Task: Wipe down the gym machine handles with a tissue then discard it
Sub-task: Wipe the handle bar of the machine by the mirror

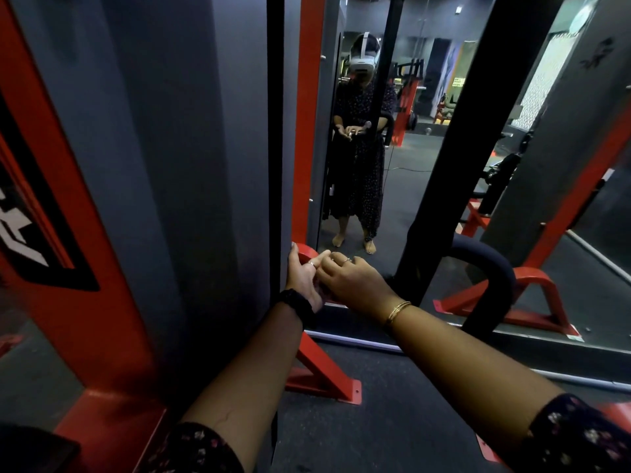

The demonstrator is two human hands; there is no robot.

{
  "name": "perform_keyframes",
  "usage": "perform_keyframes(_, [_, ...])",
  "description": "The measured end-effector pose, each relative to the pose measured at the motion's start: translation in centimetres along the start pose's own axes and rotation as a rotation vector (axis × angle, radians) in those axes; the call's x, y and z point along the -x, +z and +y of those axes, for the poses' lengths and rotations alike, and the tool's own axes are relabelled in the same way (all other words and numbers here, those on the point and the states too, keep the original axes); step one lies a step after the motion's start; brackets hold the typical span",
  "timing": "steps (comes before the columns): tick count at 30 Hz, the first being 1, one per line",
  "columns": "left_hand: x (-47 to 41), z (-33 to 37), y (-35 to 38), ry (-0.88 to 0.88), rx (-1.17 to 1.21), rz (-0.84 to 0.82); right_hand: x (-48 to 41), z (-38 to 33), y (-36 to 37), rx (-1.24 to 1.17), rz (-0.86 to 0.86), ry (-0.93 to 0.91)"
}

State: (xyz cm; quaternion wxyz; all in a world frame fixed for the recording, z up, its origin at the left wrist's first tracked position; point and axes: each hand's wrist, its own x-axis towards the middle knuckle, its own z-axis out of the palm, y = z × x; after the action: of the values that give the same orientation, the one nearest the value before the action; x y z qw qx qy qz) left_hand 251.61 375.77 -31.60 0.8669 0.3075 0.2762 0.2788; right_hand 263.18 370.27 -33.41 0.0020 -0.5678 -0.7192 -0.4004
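Left hand (302, 278): beside the red frame (305, 131), fingers pointing up, thumb against the right hand; whether it pinches anything cannot be told.
Right hand (353, 281): knuckles up, fingers curled, tips meeting the left hand; what they hold is hidden.
Tissue (351, 133): apparently the pale scrap between both hands, seen only in the mirror (433, 186).
Handle (491, 268): black padded loop, right of the hands, untouched.
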Motion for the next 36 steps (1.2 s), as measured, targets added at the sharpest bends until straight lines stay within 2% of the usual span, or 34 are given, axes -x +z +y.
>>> perform_keyframes(2, [0.0, -0.2, 0.0, -0.002, 0.016, -0.011, -0.1, -0.1, -0.4, -0.001, 0.022, 0.014])
perform_keyframes(8, [0.0, -0.2, -0.1, -0.008, 0.022, 0.0, -1.0, -0.5, -0.8, -0.008, -0.051, 0.237])
perform_keyframes(13, [-0.4, -0.2, -0.1, -0.006, 0.051, 0.0, -0.5, -0.3, -0.2, 0.055, -0.063, 0.17])
perform_keyframes(18, [-0.3, -0.3, 0.2, -0.031, 0.039, -0.053, 0.1, -0.6, -0.6, 0.07, 0.059, 0.176])
perform_keyframes(25, [-0.2, -0.1, 0.4, -0.04, -0.011, -0.1, 3.7, -1.7, -0.7, 0.036, 0.143, 0.163])
perform_keyframes(29, [-0.1, -0.1, 0.8, -0.025, -0.011, -0.1, 3.6, -2.0, -1.8, 0.08, 0.069, 0.21])
perform_keyframes(33, [-0.5, -0.3, 1.2, -0.036, -0.007, -0.109, 0.7, -2.8, -3.3, -0.008, -0.191, 0.414])
perform_keyframes(36, [-0.9, -0.8, 1.3, -0.03, 0.013, -0.13, -0.1, -2.9, -3.3, -0.075, -0.266, 0.442])
